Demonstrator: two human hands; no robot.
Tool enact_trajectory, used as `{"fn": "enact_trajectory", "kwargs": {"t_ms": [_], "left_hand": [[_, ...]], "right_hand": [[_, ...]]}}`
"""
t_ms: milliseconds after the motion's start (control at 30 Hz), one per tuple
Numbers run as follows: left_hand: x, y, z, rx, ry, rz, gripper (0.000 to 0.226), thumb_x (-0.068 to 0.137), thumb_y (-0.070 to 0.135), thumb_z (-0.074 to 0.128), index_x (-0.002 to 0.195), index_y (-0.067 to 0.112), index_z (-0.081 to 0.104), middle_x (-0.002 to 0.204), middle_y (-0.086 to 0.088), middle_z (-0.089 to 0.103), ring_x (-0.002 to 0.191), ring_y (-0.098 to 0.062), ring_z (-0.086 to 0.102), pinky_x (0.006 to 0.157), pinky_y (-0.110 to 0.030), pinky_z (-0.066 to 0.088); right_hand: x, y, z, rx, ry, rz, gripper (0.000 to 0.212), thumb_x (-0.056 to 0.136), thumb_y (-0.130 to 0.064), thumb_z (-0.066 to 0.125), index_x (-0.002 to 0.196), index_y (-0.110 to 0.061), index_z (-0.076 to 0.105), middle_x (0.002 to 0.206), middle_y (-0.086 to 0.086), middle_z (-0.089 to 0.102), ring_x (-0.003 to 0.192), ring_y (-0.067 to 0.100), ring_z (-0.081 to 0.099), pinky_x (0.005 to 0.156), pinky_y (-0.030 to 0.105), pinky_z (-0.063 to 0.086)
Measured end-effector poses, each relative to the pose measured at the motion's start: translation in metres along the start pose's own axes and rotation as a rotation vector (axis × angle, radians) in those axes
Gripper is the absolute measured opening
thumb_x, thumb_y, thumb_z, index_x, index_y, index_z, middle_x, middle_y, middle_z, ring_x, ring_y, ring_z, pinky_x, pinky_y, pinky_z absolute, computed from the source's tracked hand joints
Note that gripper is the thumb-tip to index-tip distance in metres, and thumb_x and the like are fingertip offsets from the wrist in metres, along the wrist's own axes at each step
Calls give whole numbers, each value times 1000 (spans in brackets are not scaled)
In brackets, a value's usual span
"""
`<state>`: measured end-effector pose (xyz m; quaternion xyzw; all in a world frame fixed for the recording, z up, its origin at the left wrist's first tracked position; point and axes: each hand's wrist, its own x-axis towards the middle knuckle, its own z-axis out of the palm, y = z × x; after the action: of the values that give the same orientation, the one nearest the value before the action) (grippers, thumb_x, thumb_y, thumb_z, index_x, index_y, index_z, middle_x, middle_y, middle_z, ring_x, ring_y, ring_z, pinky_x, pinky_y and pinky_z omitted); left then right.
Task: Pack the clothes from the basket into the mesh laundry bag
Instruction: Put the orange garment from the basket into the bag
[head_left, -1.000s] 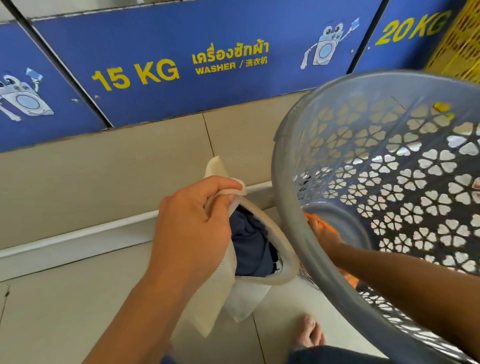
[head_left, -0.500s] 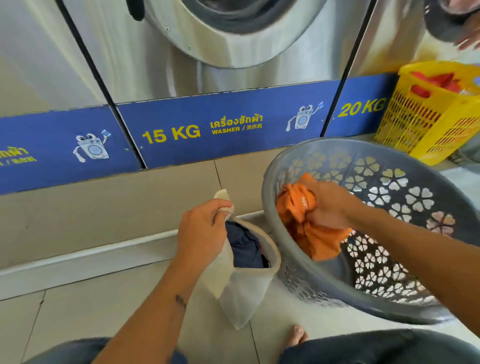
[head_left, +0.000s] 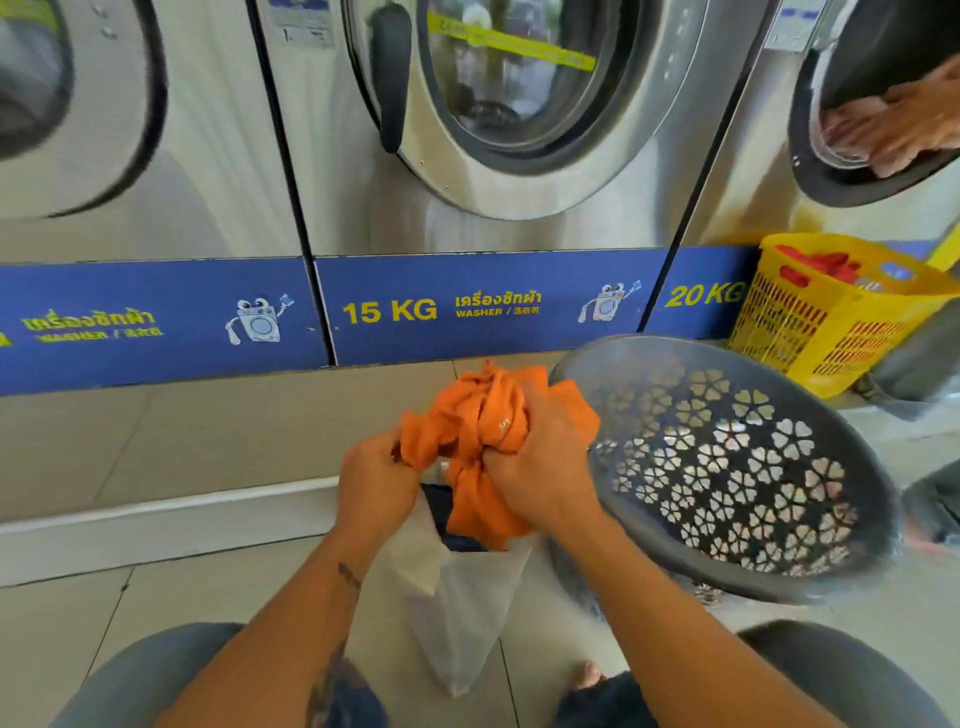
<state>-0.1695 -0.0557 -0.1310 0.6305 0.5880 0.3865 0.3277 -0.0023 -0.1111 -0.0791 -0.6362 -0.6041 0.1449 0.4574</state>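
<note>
— Head view: where's the orange garment (head_left: 485, 415)?

— Bunched in the right hand (head_left: 540, 467), directly above the mesh laundry bag (head_left: 462, 597) mouth, its tail already dipping in beside dark clothes.

— And the left hand (head_left: 376, 480)?

— Pinching the bag's rim open (nearer side). Grey basket (head_left: 727, 467) lies tilted just right.

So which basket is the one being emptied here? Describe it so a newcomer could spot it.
Start at the washer marked 15 KG. On the floor below and right lies the grey basket, tipped on its side, with flower-shaped holes. The yellow basket behind it stands upright and has slotted walls.
</note>
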Motion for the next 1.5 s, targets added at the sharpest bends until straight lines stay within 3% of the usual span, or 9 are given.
{"fn": "enact_trajectory", "kwargs": {"t_ms": [100,267,567,800,900,1100,1200,1300,1500], "left_hand": [[4,-12,-15,-89,49,-79,22,89,13,60,90,27,78,93,8,75,89,-11,67,82,-27,52],[8,-15,-20,-54,0,-59,22,91,15,61,103,25,77,116,7,70,104,-10,62,89,-18,43],[11,-18,-20,-29,-102,-92,21,87,15,67,86,31,79,94,15,73,94,-4,65,88,-22,49],[3,-10,-18,-45,-122,-77,21,88,13,67,86,31,79,87,17,74,82,7,65,67,-2,44],[10,-14,-21,-40,-17,-124,21,89,12,65,88,30,77,88,16,72,78,12,62,59,1,40],[13,-17,-17,46,3,-133,21,93,17,60,98,30,75,99,12,70,92,-6,61,67,-8,39],[13,-17,-18,46,5,-129,22,94,16,59,99,31,75,99,14,67,93,-6,59,70,-10,39],[11,-16,-19,61,-27,-124,24,94,16,58,100,31,75,96,17,65,89,-2,57,70,-9,38],[13,-19,-19,47,-15,-144,22,94,17,59,99,31,75,103,13,68,94,-8,59,71,-15,41]], "right_hand": [[-21,20,34,-149,-194,88,53,61,-33,57,114,-34,52,103,0,59,91,22,62,72,39,52],[-35,32,76,-145,-431,50,42,65,-22,56,105,-36,53,93,-10,61,89,21,59,76,37,48],[-20,48,139,-136,-670,49,43,75,-15,63,116,-25,59,114,-2,65,103,19,61,67,17,38],[1,47,156,-406,-954,242,36,95,-31,49,130,-21,52,126,6,63,120,29,57,100,43,44],[11,48,146,-218,-915,339,36,85,-19,59,120,-22,50,99,1,59,109,28,60,92,41,49],[-9,67,120,287,-704,443,82,71,-22,83,140,-41,42,131,-8,50,123,17,51,94,26,46],[-26,83,120,99,-427,494,85,64,-38,86,132,-52,36,136,-5,41,130,23,44,104,42,44],[-28,98,124,107,-570,666,115,56,-57,84,148,-48,15,147,-2,34,135,27,38,112,54,36],[-32,76,132,-88,-501,442,47,69,-32,66,111,-33,45,105,-8,57,93,18,59,77,38,56]]}}
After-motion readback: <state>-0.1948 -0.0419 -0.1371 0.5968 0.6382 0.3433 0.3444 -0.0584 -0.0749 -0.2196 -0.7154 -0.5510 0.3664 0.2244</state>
